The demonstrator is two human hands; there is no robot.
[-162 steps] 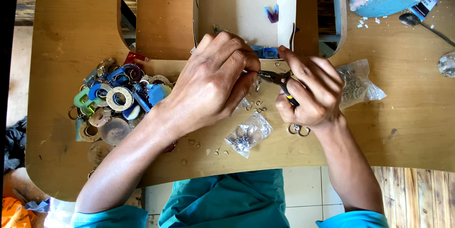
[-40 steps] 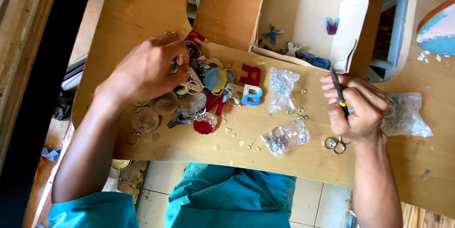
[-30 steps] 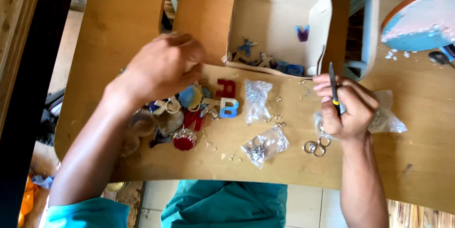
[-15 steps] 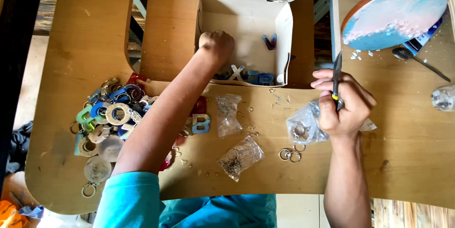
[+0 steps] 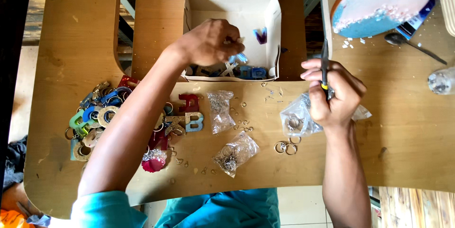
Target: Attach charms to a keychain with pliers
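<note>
My left hand (image 5: 208, 43) reaches into an open white cardboard box (image 5: 270, 17) at the back of the wooden table and pinches a small pale blue resin piece (image 5: 239, 56) among several resin letters on the box floor. A purple letter (image 5: 260, 34) lies further in. My right hand (image 5: 334, 93) is closed around slim pliers (image 5: 324, 64) with a dark tip pointing away from me, held above a clear plastic bag (image 5: 294, 116) of metal rings. Two loose key rings (image 5: 285, 148) lie near that wrist.
A pile of finished letter keychains (image 5: 97, 114) sits at the left. Red and blue letters (image 5: 189, 112) and two small bags of rings (image 5: 234, 152) lie in the middle. A round blue resin tray (image 5: 379, 0), a spoon (image 5: 412, 45) and a glass (image 5: 441, 81) stand at the right.
My left hand left the keychain pile, reached up across the table and went into the white box. My right hand stayed put, pliers still in it.
</note>
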